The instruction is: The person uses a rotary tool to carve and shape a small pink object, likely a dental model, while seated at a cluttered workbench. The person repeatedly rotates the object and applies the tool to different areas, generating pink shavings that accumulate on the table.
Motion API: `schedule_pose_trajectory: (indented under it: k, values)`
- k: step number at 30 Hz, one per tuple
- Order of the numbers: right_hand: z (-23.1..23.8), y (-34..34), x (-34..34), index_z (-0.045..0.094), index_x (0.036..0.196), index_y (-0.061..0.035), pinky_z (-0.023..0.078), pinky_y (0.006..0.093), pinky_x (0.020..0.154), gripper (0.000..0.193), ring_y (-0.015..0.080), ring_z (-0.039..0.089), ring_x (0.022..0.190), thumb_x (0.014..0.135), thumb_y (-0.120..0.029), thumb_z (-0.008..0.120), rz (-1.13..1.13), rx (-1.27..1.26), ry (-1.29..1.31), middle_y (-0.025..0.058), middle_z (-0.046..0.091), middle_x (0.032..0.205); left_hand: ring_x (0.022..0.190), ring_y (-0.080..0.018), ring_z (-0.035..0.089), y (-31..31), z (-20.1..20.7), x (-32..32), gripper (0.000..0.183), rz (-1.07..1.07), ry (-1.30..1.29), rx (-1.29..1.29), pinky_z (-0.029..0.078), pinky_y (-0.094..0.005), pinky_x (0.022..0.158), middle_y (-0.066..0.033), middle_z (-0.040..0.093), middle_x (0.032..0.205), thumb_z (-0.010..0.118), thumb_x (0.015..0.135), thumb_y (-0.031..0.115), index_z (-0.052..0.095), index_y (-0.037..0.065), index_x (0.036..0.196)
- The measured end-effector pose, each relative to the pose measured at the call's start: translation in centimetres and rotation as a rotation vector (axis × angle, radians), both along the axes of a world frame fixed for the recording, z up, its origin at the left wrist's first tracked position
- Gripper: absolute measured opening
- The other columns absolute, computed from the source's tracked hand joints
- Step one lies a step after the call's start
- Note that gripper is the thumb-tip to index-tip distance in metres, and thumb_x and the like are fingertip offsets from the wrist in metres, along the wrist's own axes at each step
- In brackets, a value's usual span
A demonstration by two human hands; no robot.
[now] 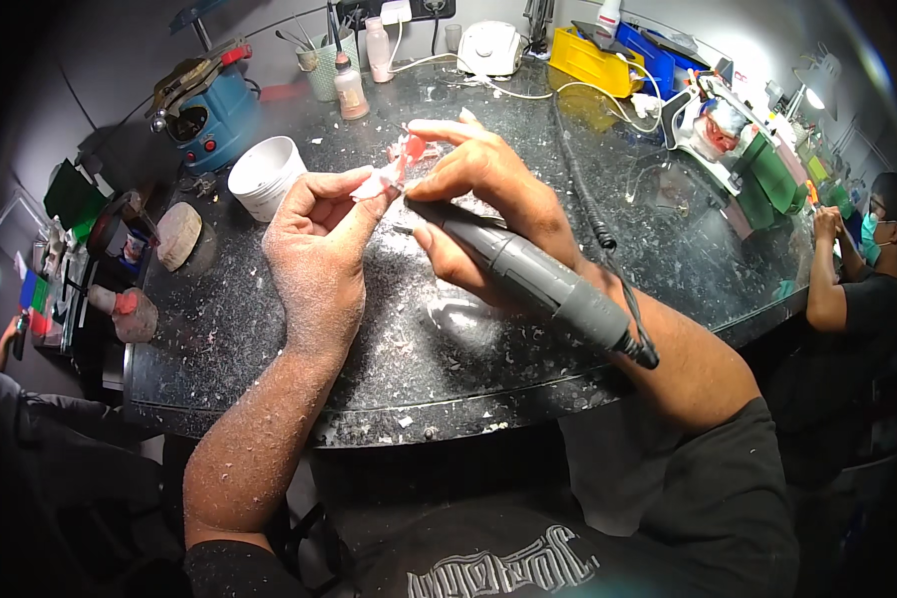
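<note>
My left hand (314, 239), coated in pale dust, pinches a small pink-and-white denture piece (374, 187) between thumb and fingers. Its pink part rises beside my right fingertips; the fingers hide some of its outline. Wrapped round a dark grey rotary handpiece (528, 274), my right hand (518, 189) holds the tool slanted, with its thin tip at the piece. Whether the tip touches it I cannot tell. From the handpiece's rear a black cord (633, 309) runs off, with a coiled stretch (588, 204) beyond my right wrist.
White shavings litter the black worktop (239, 329). A white tub (267, 179) stands beyond my left hand, near plaster casts (179, 236) and a blue machine (209, 120). Bottles (351, 90) and a yellow bin (593, 62) line the back. A masked co-worker (857, 259) sits at right.
</note>
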State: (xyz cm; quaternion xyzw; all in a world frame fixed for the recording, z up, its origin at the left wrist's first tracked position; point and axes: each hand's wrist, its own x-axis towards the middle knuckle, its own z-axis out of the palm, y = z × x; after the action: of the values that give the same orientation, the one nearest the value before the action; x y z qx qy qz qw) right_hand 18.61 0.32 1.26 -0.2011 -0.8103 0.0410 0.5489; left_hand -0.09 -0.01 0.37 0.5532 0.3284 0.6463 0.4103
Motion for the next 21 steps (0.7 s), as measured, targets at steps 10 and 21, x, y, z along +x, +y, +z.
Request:
schedule_pose_trajectory:
  k: [10,21]
  values:
    - [0.5,-0.5,0.5,0.061,0.117,-0.0039,0.032,0.0585,0.116,0.03,0.0342,0.062,0.125,0.094,-0.02,0.072,0.083,-0.008,0.075,0.0085,0.07,0.104,0.104,-0.0162,0.07,0.7,-0.2,0.0,0.016,-0.013,-0.034,0.041,0.055,-0.0282,0.095,-0.0133,0.071,0.108,0.069,0.092,-0.009,0.063,-0.003,0.105]
    - [0.6,-0.3,0.1,0.057,0.126,-0.0027,0.061,0.034,0.091,0.035,0.0196,0.07,0.103,0.095,-0.006,0.072,0.396,-0.829,0.539,0.0115,0.066,0.111,0.115,-0.0185,0.066,0.7,-0.1,-0.4,0.024,0.026,0.168,0.185,0.052,-0.0319,0.104,-0.0156,0.069,0.122,0.065,0.095,-0.007,0.063,-0.001,0.117]
